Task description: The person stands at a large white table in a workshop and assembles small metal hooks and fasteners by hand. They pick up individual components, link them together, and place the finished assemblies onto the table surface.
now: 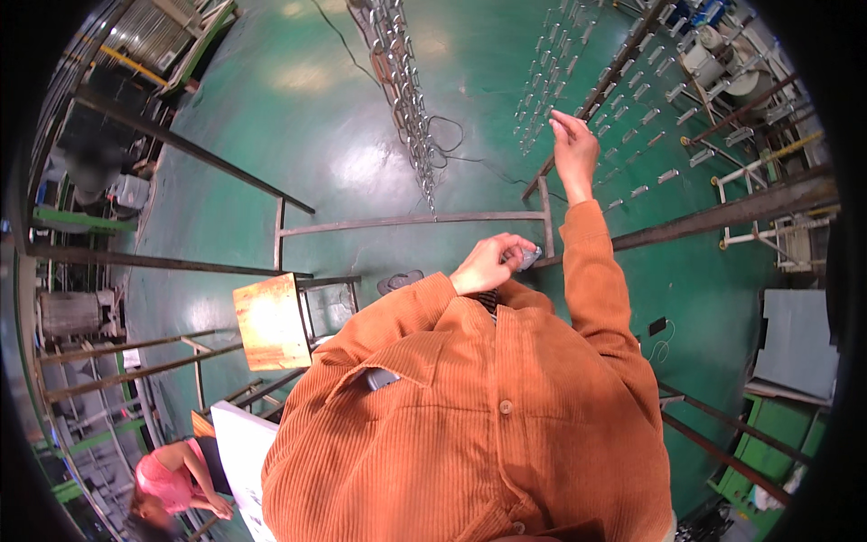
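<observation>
Though both hands (489,264) half-curled, grip unclear, hanging metal clips (557,88) near the right one (576,157).

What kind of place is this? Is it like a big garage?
It looks most like a factory or workshop. Clues are the long hanging strings of small silvery metal links, the dark brown straight metal rail and the wide, shiny green floor.

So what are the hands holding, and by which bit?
I can't tell: the right hand is near hanging metal clips, the left hand near something shiny.
</observation>
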`<state>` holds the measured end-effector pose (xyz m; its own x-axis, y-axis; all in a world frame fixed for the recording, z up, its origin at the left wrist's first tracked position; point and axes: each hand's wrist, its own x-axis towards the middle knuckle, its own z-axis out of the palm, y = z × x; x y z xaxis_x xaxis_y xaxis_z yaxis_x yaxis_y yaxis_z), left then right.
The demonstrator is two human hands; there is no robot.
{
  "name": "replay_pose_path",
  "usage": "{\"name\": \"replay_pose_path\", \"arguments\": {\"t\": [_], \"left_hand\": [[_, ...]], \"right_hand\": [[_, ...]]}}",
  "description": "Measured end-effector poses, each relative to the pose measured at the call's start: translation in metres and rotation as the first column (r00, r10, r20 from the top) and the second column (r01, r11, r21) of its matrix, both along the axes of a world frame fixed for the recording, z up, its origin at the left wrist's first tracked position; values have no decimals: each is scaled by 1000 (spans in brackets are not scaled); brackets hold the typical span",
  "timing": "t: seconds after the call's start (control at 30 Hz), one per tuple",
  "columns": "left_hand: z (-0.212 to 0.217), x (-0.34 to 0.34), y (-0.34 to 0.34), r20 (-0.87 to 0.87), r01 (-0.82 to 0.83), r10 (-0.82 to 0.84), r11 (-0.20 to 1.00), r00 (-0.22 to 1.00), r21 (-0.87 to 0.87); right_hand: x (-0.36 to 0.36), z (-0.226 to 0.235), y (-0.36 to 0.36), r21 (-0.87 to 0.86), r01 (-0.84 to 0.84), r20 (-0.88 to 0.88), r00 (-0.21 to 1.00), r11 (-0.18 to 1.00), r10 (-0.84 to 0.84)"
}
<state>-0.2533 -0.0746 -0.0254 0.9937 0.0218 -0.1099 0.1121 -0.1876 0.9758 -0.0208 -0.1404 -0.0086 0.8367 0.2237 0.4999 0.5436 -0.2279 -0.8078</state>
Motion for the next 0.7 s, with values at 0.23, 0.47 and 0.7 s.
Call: {"name": "replay_pose_path", "arguments": {"t": [0.23, 0.47, 0.7], "left_hand": [[-21, -7, 2, -78, 439, -440, 898, 895, -21], [-50, -31, -21, -298, 668, -763, 646, 573, -369], [-52, -64, -99, -308, 802, -890, 443, 337, -401]], "right_hand": [[-56, -9, -59, 110, 228, -118, 969, 967, -215], [-222, -59, -135, 77, 633, -397, 728, 770, -559], [-416, -49, -150, -18, 856, -506, 438, 517, -743]]}}
